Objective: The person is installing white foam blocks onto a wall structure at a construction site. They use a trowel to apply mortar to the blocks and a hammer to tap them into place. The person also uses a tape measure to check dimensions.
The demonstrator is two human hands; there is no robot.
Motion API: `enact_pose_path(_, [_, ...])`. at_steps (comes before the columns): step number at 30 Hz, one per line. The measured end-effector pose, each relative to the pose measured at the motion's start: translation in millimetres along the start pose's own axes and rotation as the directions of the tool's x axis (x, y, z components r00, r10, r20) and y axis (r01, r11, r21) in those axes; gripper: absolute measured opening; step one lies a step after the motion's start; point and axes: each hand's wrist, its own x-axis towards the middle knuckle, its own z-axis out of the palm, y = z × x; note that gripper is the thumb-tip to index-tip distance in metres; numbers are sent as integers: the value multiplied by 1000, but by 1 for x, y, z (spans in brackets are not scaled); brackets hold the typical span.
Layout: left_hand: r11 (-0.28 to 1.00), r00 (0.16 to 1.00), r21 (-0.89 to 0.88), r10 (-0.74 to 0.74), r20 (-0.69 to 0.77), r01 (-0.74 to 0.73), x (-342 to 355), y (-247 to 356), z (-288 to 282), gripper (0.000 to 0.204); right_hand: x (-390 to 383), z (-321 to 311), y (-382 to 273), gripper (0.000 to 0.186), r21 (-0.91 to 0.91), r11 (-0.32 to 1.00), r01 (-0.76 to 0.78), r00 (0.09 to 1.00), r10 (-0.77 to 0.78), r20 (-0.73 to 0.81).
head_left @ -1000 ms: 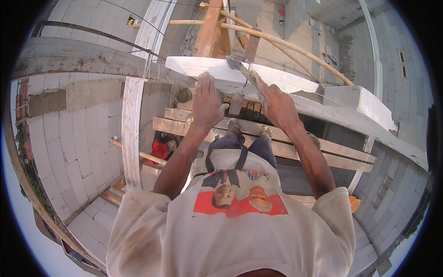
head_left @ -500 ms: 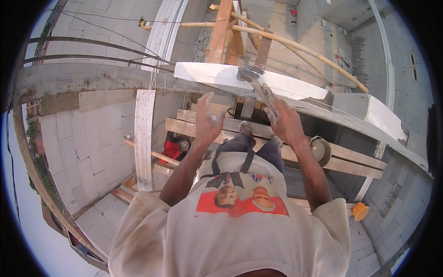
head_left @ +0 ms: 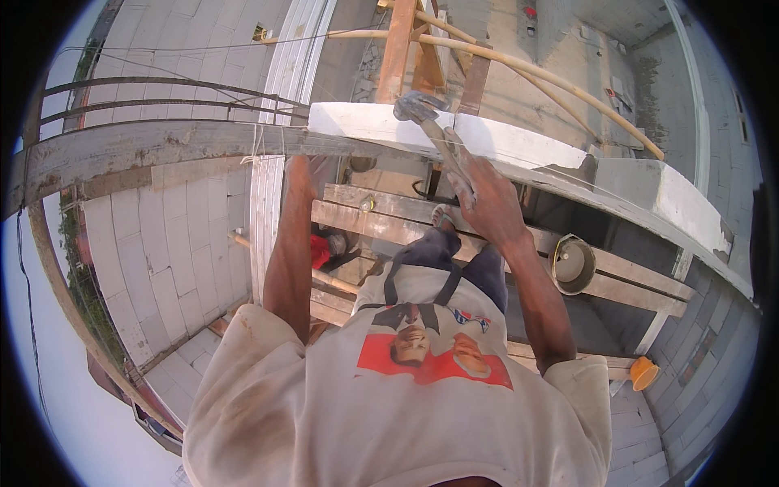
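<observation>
My right hand (head_left: pixel 493 201) grips a hammer (head_left: pixel 438 136) by its pale, dusty handle, with a finger stretched along it. The hammer's dark head lies over the left part of a white block (head_left: pixel 519 148), which is set in a row along the wall top. I cannot make out whether the head touches it. My left hand (head_left: pixel 299 172) is at the underside of a grey, stained beam (head_left: pixel 203 140), beside a pale ribbed post. Its fingers are hidden there. A thin string runs along the blocks.
Below me wooden planks (head_left: pixel 365 223) form a scaffold where my feet stand. A mortar-stained bucket (head_left: pixel 573 266) sits on them, and an orange container (head_left: pixel 643 373) is further right. A person in red (head_left: pixel 322 250) is below at left. Bamboo poles (head_left: pixel 560 77) cross beyond the wall.
My left hand has moved left and forward, from above the planks to the beam. The hammer has swung slightly left over the block, still in my right hand. The view has shifted a little.
</observation>
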Motion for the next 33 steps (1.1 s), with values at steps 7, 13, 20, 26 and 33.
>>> enact_pose_path(7, [996, 992, 85, 25, -120, -14, 11, 7, 16, 62, 11, 11, 0, 62, -96, 991, 98, 995, -99, -3])
enact_pose_path(13, [997, 991, 78, -2, -135, 12, 27, -3, 3, 62, 20, 16, 13, 79, -329, 930, 166, 980, -121, 155])
enact_pose_path(20, [995, 993, 82, -52, -104, 60, 9, 10, 14, 53, 27, 24, -1, 82, -344, 922, 180, 976, -124, 177])
enact_pose_path(26, [987, 1000, 164, -5, 10, 3, 19, 4, 1, 43, 35, 25, -11, 81, -377, 910, 171, 971, -90, 223])
enact_pose_path(33, [996, 997, 75, -35, -62, 39, 43, -8, -1, 59, 19, 9, -13, 87, -389, 918, 74, 963, 36, 268])
